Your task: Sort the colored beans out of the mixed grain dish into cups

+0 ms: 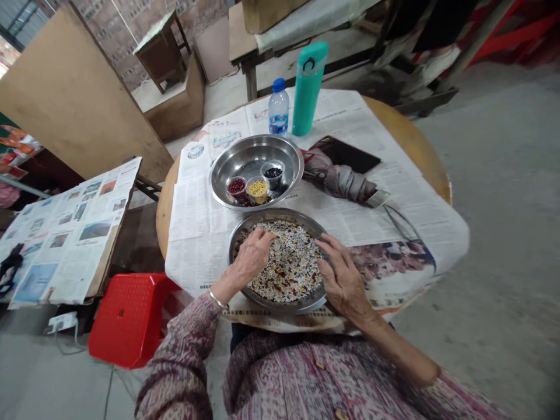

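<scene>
A round metal basin (pixel 321 221) stands close to me, full of mixed beans and white grains (pixel 291 265) with yellow, dark red and black ones among them. My left hand (pixel 254 254) is over the basin's left side, its fingers bent and pressed together just above the mix; what they pinch, if anything, is hidden. At the right rim, my right hand (pixel 343 280) is open, thumb and fingers apart. Behind stands a larger metal bowl (pixel 223 169) with three clear cups: red beans (pixel 237 186), yellow beans (pixel 257 188) and black beans (pixel 273 173).
Newspaper (pixel 188 233) covers the round table. A water bottle (pixel 279 111) and a teal flask (pixel 308 90) stand at the back. A folded umbrella (pixel 345 179) and a dark flat case (pixel 350 153) lie right. A red stool (pixel 125 315) stands left. Someone's legs show behind.
</scene>
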{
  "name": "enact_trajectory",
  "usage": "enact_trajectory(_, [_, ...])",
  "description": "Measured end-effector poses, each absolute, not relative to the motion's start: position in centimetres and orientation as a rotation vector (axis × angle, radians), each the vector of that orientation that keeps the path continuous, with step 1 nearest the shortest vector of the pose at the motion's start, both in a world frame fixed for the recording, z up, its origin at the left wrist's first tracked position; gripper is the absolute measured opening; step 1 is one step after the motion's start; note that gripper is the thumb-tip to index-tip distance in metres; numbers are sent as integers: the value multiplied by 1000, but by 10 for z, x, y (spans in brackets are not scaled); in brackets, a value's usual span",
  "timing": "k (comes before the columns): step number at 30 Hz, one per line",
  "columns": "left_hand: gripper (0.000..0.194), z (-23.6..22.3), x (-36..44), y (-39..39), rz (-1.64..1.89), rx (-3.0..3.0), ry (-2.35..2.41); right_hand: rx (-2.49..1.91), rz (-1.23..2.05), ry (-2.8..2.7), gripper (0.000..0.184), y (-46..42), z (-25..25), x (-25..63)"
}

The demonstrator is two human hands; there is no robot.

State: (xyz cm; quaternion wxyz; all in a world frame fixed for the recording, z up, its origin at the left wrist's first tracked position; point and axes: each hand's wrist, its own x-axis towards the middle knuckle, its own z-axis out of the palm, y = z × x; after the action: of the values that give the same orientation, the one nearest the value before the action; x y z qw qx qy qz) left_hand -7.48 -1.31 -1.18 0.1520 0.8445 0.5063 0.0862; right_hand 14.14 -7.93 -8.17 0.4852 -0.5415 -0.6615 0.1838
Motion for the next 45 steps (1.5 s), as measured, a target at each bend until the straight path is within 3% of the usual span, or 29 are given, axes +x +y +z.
enact_trajectory(8, [27,1,-47,-18,169,2568,1195,-1316,457,-1602,41,-79,-82,140])
enact_trajectory(16, [22,51,-41,83,719,2553,1475,-1311,481,-1601,42,-79,-84,140])
enact_trajectory(23, [26,57,-24,167,246,2529,1609,-1297,470,-1600,43,-79,-83,139])
enact_trajectory(31, [20,56,-13,175,110,2488,1632,-1287,456,-1609,45,-79,-80,140])
enact_trajectory(40, [15,49,-17,180,389,2478,1597,-1289,444,-1601,44,-79,-78,140])
enact_trajectory(45, [13,66,-31,132,704,2507,1479,-1285,450,-1598,44,-79,-76,140])
